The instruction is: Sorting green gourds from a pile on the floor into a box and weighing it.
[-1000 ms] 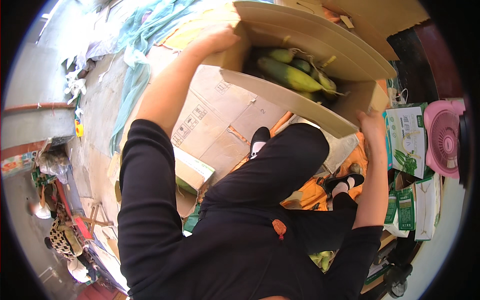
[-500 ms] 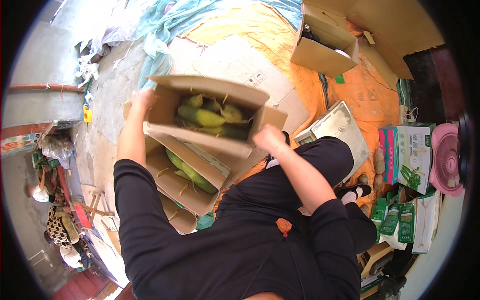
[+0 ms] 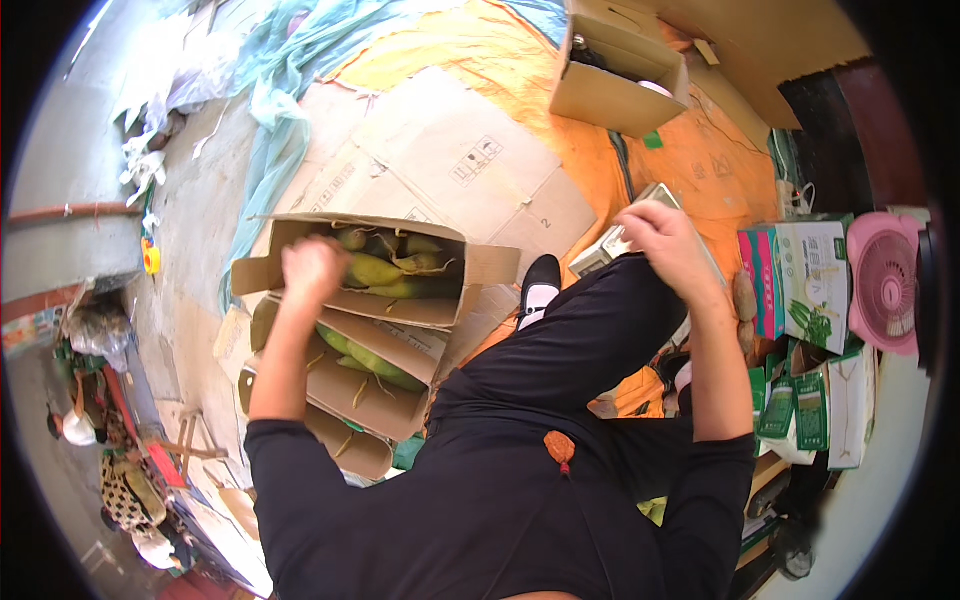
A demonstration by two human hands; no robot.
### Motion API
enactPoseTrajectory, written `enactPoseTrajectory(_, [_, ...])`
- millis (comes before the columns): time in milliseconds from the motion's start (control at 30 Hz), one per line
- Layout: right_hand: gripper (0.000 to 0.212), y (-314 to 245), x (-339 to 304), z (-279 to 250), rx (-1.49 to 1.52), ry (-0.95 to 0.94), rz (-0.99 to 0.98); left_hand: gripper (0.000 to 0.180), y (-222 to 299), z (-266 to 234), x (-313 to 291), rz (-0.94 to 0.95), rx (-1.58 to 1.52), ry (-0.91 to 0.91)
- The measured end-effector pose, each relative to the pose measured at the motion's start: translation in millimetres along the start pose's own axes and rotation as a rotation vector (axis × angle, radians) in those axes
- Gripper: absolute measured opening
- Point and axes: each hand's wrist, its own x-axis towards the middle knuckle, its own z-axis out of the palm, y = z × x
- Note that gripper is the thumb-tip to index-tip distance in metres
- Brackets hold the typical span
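Note:
An open cardboard box [image 3: 395,308] of long green radishes [image 3: 375,270] with thin root tails sits on the floor ahead to the left. My left hand [image 3: 312,268] hovers over its left end, blurred, with the fingers too smeared to read. Empty and loosely bent, with the fingers apart, my right hand [image 3: 655,232] is raised above my right knee. Right behind that box, closer to me, a second box [image 3: 365,392] holds more green radishes [image 3: 370,360]. A third box [image 3: 345,442] stands nearest me, its contents mostly hidden.
Flattened cardboard [image 3: 450,150] and an orange sheet [image 3: 720,200] cover the floor ahead. An open box [image 3: 620,95] stands far right. A pink fan [image 3: 885,280] and green-white cartons [image 3: 800,405] line the right side. People [image 3: 80,425] sit at far left.
The radish box has come down from the air to the floor, in line with the other boxes. Both hands have let go of its ends; the right one has moved up and to the right.

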Motion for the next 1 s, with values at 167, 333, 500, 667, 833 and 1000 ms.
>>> enactPoseTrajectory(167, [0.017,50.9,-42.2,-63.0,0.099,0.259,0.111,0.04,76.3,27.8,-55.3,0.631,-0.15,-0.102])
enactPoseTrajectory(333, [0.016,105.2,-99.0,-84.7,0.076,0.34,0.219,0.018,88.1,72.1,-46.1,0.693,0.108,-0.214])
enactPoseTrajectory(500, [0.016,128.7,-125.5,-82.9,0.009,0.4,0.345,0.015,68.8,92.4,-42.7,0.828,0.146,-0.062])
enactPoseTrajectory(667, [0.017,134.9,-147.1,-89.8,-0.057,0.379,0.39,0.013,45.9,98.3,-62.3,0.954,0.431,-0.186])
enactPoseTrajectory(833, [0.018,145.4,-161.8,-98.0,0.065,0.458,0.397,0.024,53.1,73.4,-68.5,0.96,0.409,-0.252])
enactPoseTrajectory(1000, [0.019,157.3,-171.5,-106.8,0.084,0.388,0.404,0.036,90.8,-1.4,-82.5,0.547,0.516,-0.79])
